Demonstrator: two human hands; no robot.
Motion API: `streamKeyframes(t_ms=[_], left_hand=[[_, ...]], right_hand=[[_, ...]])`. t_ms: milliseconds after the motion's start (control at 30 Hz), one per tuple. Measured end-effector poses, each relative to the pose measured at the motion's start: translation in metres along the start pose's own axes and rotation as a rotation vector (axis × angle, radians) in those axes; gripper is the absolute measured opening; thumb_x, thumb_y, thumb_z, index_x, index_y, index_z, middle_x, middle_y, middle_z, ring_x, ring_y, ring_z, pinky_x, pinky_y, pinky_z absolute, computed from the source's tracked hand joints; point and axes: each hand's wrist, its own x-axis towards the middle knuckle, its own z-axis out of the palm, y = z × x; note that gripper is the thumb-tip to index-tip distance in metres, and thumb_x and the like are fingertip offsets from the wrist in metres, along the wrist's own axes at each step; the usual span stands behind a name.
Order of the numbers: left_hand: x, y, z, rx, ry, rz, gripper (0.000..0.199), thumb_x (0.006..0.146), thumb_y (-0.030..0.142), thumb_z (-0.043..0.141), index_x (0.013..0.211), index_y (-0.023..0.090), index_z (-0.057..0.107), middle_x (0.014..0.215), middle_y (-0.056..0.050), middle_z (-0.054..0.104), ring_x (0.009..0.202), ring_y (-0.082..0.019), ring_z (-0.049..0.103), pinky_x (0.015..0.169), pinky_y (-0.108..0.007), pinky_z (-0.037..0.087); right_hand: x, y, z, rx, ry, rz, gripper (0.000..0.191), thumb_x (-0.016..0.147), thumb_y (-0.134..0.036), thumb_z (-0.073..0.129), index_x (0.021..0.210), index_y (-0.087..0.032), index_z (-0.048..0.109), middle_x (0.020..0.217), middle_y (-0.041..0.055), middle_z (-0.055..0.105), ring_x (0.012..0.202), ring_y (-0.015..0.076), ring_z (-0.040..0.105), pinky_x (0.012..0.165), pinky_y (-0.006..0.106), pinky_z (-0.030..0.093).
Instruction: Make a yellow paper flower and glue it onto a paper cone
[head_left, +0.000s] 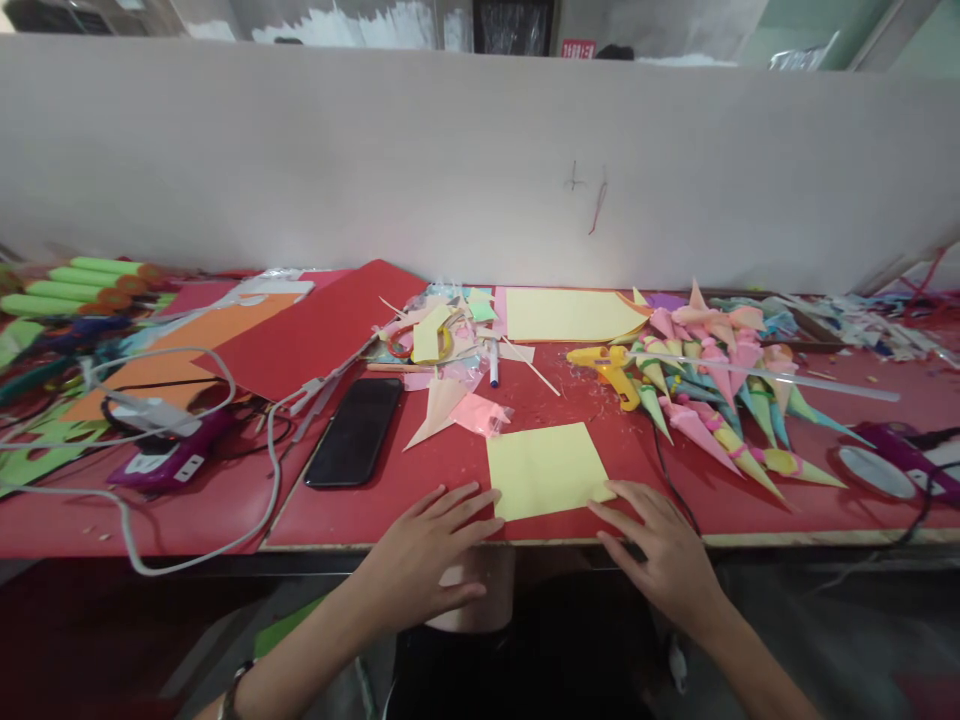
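A sheet of pale yellow paper (546,468) lies on the red table (450,500) close to its front edge. The fingertips of my left hand (435,555) rest at the sheet's left front corner, fingers spread. At the right front corner my right hand (656,550) touches the paper, its fingers stretched out and apart. A small part of that corner appears raised or folded over near the right fingertips. Left of the sheet is a black phone (355,432). Just behind it are a pink packet (480,413) and a peach paper piece (436,408).
A yellow glue gun (611,372) lies beside a heap of coloured paper cones (720,385) on the right. Red card (315,330), a purple power strip (172,455) and white cable (276,470) occupy the left. A light partition (450,160) stands behind the table.
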Motion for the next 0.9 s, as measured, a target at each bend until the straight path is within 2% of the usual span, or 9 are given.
streamKeyframes(t_ms=[200,367,433,500,567,700,767,833,900], left_hand=[[0.000,0.003,-0.003,-0.023,0.008,-0.001,0.059,0.068,0.042,0.060,0.122,0.033,0.038,0.137,0.001,0.031,0.123,-0.023,0.032,0.099,-0.042,0.029],[-0.003,0.007,-0.001,-0.017,0.040,-0.009,0.049,0.073,0.031,0.056,0.119,0.029,0.041,0.137,0.000,0.031,0.124,-0.023,0.029,0.099,-0.042,0.029],[-0.003,0.010,0.000,-0.021,0.056,-0.024,0.048,0.072,0.027,0.057,0.118,0.027,0.042,0.137,-0.001,0.033,0.124,-0.023,0.029,0.099,-0.043,0.030],[-0.003,0.012,0.000,-0.039,0.074,-0.040,0.048,0.070,0.024,0.058,0.115,0.026,0.044,0.136,-0.002,0.035,0.124,-0.024,0.029,0.099,-0.043,0.030],[-0.003,0.013,-0.001,-0.073,0.093,-0.043,0.050,0.069,0.022,0.059,0.116,0.025,0.042,0.132,-0.002,0.039,0.122,-0.023,0.032,0.098,-0.042,0.031],[-0.001,0.013,0.000,-0.136,0.189,-0.096,0.061,0.071,0.024,0.058,0.126,0.023,0.030,0.126,-0.007,0.044,0.116,-0.021,0.039,0.097,-0.040,0.034],[0.002,0.012,0.001,-0.132,0.246,-0.121,0.066,0.071,0.026,0.059,0.128,0.022,0.027,0.128,-0.008,0.042,0.118,-0.023,0.037,0.098,-0.043,0.031],[0.008,0.013,-0.001,-0.137,0.288,-0.112,0.069,0.068,0.029,0.061,0.128,0.022,0.027,0.129,-0.009,0.041,0.120,-0.024,0.034,0.100,-0.046,0.027],[0.015,0.016,-0.008,-0.184,0.310,-0.086,0.066,0.068,0.032,0.061,0.127,0.023,0.031,0.127,-0.008,0.044,0.118,-0.024,0.036,0.101,-0.046,0.024]], right_hand=[[-0.004,0.010,-0.006,-0.063,0.043,0.005,0.027,0.082,-0.028,0.045,0.104,-0.024,0.059,0.109,0.0069,0.057,0.100,0.0214,0.051,0.083,0.036,0.043],[0.008,-0.005,-0.016,-0.140,0.089,0.060,0.021,0.081,-0.022,0.044,0.078,-0.017,0.065,0.097,0.0088,0.063,0.089,0.0231,0.056,0.086,0.043,0.039],[0.015,-0.015,-0.015,-0.099,0.074,0.015,0.022,0.081,-0.023,0.045,0.092,-0.017,0.062,0.103,0.0097,0.061,0.094,0.0232,0.055,0.088,0.042,0.039],[0.021,-0.025,-0.008,-0.015,0.005,-0.089,0.034,0.081,-0.028,0.046,0.114,-0.019,0.051,0.117,0.0096,0.053,0.106,0.0228,0.048,0.090,0.039,0.039],[0.026,-0.033,0.001,0.050,-0.018,-0.135,0.041,0.080,-0.031,0.048,0.119,-0.019,0.045,0.119,0.0097,0.052,0.110,0.0221,0.046,0.090,0.038,0.040],[0.031,-0.038,0.014,0.118,0.010,-0.224,0.012,0.081,-0.022,0.048,0.087,-0.019,0.058,0.084,0.0049,0.063,0.083,0.0179,0.057,0.090,0.039,0.038],[0.032,-0.037,0.011,0.170,0.026,-0.288,0.014,0.083,-0.016,0.044,0.078,-0.019,0.057,0.070,0.0013,0.060,0.070,0.0144,0.056,0.089,0.037,0.039],[0.034,-0.035,0.001,0.283,0.084,-0.276,0.017,0.084,-0.014,0.041,0.077,-0.019,0.056,0.067,0.0002,0.059,0.066,0.0129,0.055,0.086,0.035,0.040],[0.038,-0.034,-0.013,0.431,0.178,-0.165,0.013,0.084,-0.018,0.043,0.077,-0.019,0.054,0.070,0.0012,0.060,0.070,0.0135,0.055,0.080,0.031,0.043]])
